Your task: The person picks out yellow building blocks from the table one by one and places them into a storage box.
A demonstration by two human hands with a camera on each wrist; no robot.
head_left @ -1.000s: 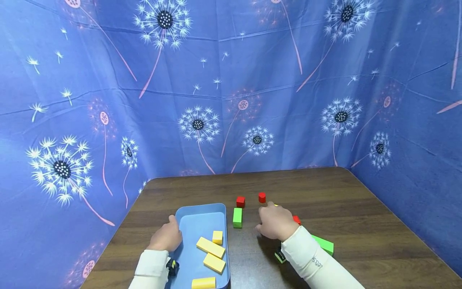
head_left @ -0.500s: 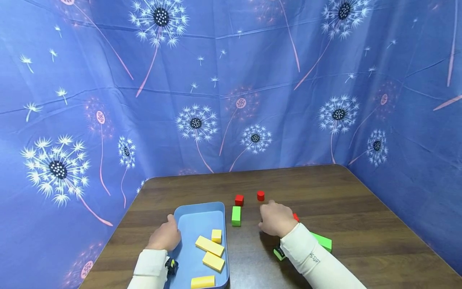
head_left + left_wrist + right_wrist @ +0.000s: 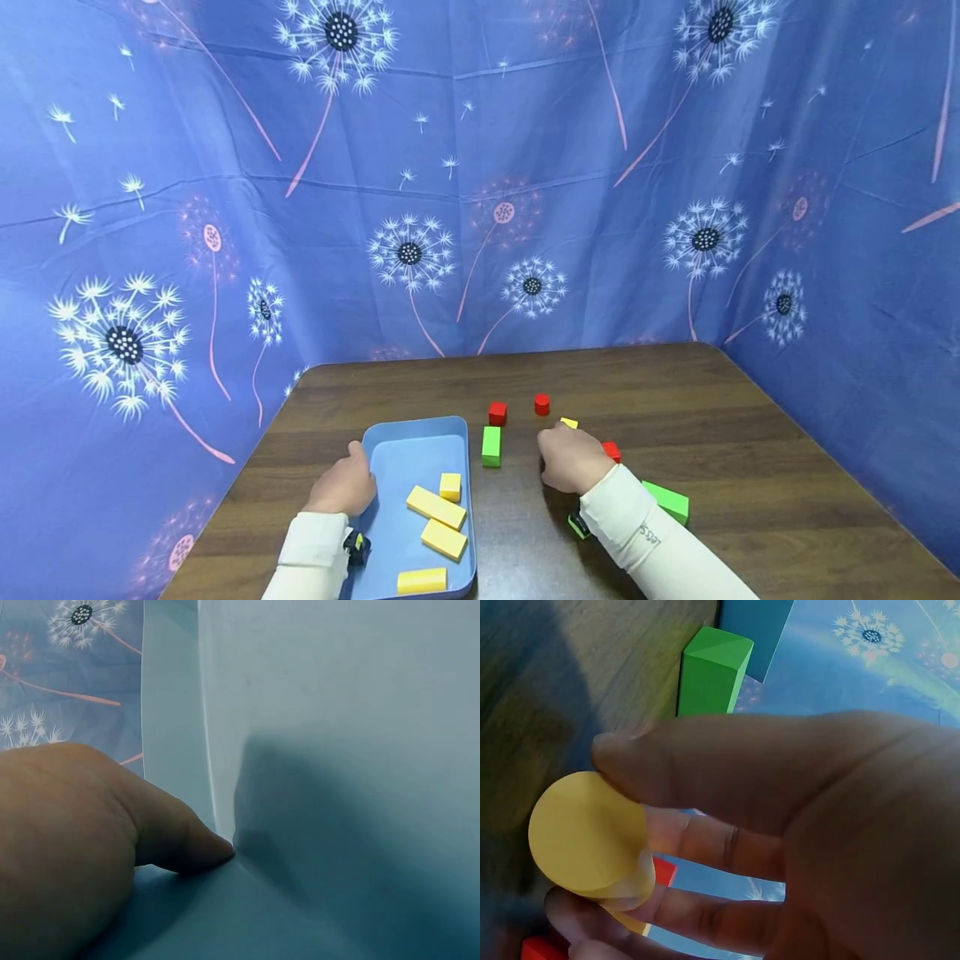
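My left hand [image 3: 345, 483] grips the left wall of a blue tray [image 3: 397, 467]. Its thumb [image 3: 184, 840] presses on the inside of that wall in the left wrist view, while the other fingers are hidden. Inside the tray lie several yellow blocks [image 3: 437, 508], one of them rounded [image 3: 422, 582]. Over the table's middle, my right hand [image 3: 573, 458] pinches a yellow cylinder [image 3: 585, 832] between thumb and fingers, its round end facing the right wrist camera. In the head view the hand hides this cylinder. A yellow piece [image 3: 570, 423] shows just beyond the hand.
Right of the tray stand a green block [image 3: 491, 447], a red cube [image 3: 498, 413] and a red cylinder [image 3: 542, 405]. A red block [image 3: 611, 452] and a long green block [image 3: 667, 502] lie beside the right forearm. Blue dandelion-print cloth [image 3: 480, 208] surrounds the table.
The right hand has shifted slightly left over the last half second, uncovering the yellow piece beyond it and more of the red block. The left hand stays on the tray.
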